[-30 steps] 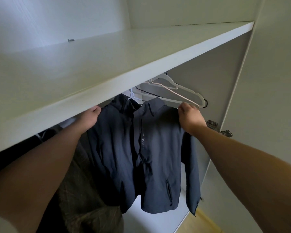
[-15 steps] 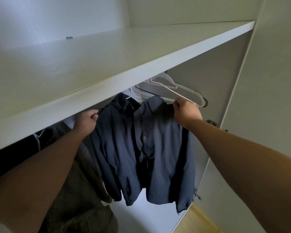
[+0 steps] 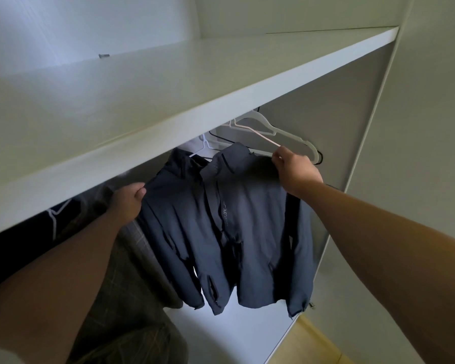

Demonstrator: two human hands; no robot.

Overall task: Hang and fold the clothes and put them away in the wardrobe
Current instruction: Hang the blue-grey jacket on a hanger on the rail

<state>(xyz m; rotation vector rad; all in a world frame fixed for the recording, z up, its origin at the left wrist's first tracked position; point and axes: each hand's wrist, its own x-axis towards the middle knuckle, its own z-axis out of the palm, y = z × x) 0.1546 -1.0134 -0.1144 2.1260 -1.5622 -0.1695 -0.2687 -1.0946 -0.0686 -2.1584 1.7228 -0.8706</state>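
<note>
Left hand (image 3: 128, 199) dropped from the shelf (image 3: 168, 101) edge since 1.0 s ago and now grips the jacket (image 3: 242, 232) at its 9 o'clock shoulder, right hand (image 3: 296, 172) pinching the 2 o'clock shoulder; jacket hangs below shelf, apparently hung, being straightened.

Jacket (image 3: 247, 232): dark slate blue, plain, with small pale grey lettering on the chest. Shelf (image 3: 168, 88): off-white, plain. White hanger (image 3: 286, 132), thin pale-pink hanger (image 3: 263, 136), black hanger (image 3: 221, 139). Checked garment (image 3: 132, 271): brown-grey with faint light plaid lines. Dark garment (image 3: 16, 253): near black, white line marking. Floor (image 3: 307, 345): yellowish wood.
</note>
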